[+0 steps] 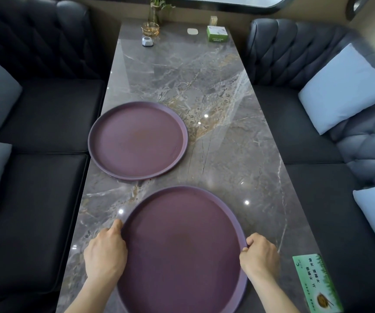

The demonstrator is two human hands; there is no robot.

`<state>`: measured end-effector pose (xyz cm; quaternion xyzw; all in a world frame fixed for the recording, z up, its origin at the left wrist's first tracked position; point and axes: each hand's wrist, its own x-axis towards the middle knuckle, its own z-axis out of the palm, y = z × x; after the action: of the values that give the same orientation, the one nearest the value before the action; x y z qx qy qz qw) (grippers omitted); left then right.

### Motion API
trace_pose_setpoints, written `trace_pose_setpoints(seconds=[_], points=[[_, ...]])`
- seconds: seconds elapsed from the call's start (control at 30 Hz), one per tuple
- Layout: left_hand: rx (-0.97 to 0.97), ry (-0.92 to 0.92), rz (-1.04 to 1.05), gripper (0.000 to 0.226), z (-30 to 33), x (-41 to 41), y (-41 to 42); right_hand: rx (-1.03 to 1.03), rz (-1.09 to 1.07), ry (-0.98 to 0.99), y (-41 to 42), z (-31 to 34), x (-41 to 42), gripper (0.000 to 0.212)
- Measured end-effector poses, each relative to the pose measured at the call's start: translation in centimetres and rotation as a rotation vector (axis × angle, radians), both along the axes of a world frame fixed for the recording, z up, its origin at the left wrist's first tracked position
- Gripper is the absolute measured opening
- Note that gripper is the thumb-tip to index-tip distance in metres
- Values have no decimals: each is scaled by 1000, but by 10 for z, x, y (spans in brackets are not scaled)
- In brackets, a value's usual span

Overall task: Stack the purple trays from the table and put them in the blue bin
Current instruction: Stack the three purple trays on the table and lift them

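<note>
Gripping near tray (182, 249) rim: left hand (105, 251), right hand (260, 256) opposite; flat, round; far tray (137, 141) beyond.

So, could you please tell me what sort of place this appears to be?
Probably a restaurant or café booth. A long marble-look table runs between dark tufted sofas with pale cushions; a call button and tissue box sit at its far end, and a green printed card lies near the right hand.
</note>
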<state>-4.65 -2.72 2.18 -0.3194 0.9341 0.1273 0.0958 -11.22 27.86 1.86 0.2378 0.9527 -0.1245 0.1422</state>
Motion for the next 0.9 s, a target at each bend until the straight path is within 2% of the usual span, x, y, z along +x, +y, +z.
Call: trace_pose_setpoints(seconds=[0.17, 0.4, 0.53, 0.63, 0.8, 0.9], points=[[21, 30, 23, 22, -3, 2, -1, -2, -30, 43, -1, -6, 3, 12], [245, 79, 172, 24, -15, -1, -14, -144, -105, 105, 4, -11, -1, 13], [359, 112, 235, 26, -23, -9, -7, -210, -156, 185, 5, -8, -23, 22], [487, 130, 269, 33, -25, -18, 2, -232, -130, 186, 7, -4, -38, 37], [599, 137, 213, 54, -24, -25, 9, -221, -70, 82, 8, -4, -40, 57], [673, 116, 223, 53, -24, -26, 1, -150, 11, -14, 8, -2, -40, 68]])
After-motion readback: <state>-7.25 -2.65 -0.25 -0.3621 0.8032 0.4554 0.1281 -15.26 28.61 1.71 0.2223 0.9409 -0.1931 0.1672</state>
